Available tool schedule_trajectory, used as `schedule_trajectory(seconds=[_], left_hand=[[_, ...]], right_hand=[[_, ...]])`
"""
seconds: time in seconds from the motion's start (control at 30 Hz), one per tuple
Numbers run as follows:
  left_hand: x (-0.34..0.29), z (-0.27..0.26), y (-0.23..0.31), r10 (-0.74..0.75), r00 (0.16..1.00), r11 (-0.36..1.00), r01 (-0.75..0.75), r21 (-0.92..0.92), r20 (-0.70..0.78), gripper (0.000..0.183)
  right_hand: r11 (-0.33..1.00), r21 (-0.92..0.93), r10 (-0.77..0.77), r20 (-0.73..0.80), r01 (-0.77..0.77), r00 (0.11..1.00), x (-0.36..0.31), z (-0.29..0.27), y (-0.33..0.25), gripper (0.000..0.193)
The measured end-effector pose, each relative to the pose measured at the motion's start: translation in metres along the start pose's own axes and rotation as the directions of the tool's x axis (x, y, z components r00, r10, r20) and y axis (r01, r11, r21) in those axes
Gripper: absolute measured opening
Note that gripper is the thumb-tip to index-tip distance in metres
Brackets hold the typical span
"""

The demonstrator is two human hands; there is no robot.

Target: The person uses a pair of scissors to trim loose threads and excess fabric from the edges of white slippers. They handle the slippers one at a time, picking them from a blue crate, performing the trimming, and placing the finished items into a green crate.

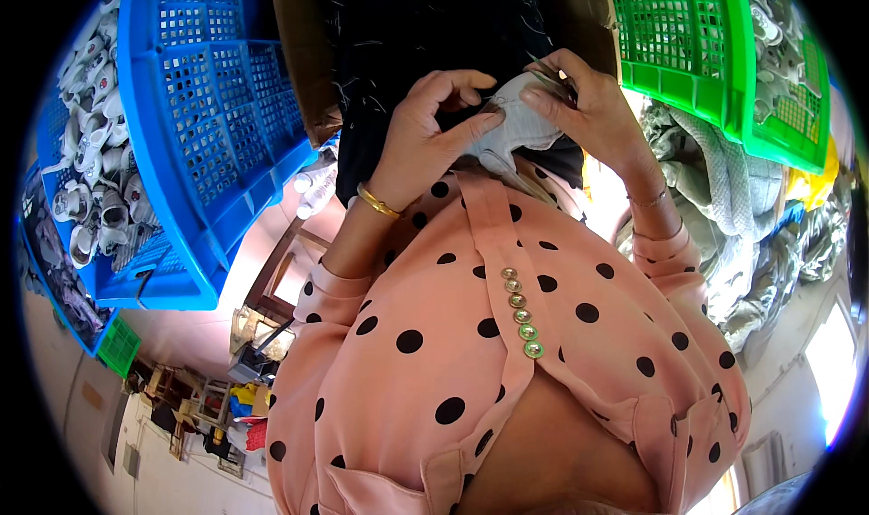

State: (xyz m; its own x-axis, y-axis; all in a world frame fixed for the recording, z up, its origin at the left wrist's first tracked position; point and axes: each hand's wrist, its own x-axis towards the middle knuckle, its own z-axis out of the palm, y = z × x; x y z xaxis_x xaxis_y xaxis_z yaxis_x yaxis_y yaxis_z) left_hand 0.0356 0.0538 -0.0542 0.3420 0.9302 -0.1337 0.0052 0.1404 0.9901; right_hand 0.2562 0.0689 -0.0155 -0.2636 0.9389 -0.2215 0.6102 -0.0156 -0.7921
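Observation:
A pale grey-white shoe upper (523, 133) is held in front of my waist, above the dark cloth (434, 35) on my lap. My left hand (424, 130) is closed on its left side, the thumb pressed against the material and the index finger curled above. From the right, my right hand (593, 108) grips the upper's other side between thumb and fingers. Something small and dark shows between the right thumb and fingers, too hidden to name. A yellow bangle (377, 202) circles my left wrist.
At the left, a blue plastic basket (217, 99) stands close to my arm, beside many pale shoe uppers (95, 144). A green basket (674, 81) is at the right, with more pale pieces (777, 62) beyond its edge. Below it lies heaped grey material (715, 189).

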Motion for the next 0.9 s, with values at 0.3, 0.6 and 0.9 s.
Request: schedule_trajectory(seconds=[0.3, 0.6, 0.9], left_hand=[[0.006, -0.002, -0.004, 0.121, 0.992, 0.968, -0.128, 0.217, 0.044, 0.012], [0.004, 0.004, 0.015, -0.153, 0.986, 0.97, 0.164, -0.182, 0.07, 0.008], [0.007, -0.022, 0.027, -0.118, 0.971, 0.944, 0.045, 0.327, 0.207, 0.01]], right_hand=[[0.999, 0.029, 0.016, 0.016, -0.016, 1.0, 0.0, -0.001, -0.005, 0.041], [0.998, -0.058, 0.01, -0.007, -0.01, 1.0, -0.001, 0.0, -0.008, 0.039], [0.995, -0.096, 0.024, 0.02, -0.021, 1.0, -0.003, 0.002, -0.011, 0.041]])
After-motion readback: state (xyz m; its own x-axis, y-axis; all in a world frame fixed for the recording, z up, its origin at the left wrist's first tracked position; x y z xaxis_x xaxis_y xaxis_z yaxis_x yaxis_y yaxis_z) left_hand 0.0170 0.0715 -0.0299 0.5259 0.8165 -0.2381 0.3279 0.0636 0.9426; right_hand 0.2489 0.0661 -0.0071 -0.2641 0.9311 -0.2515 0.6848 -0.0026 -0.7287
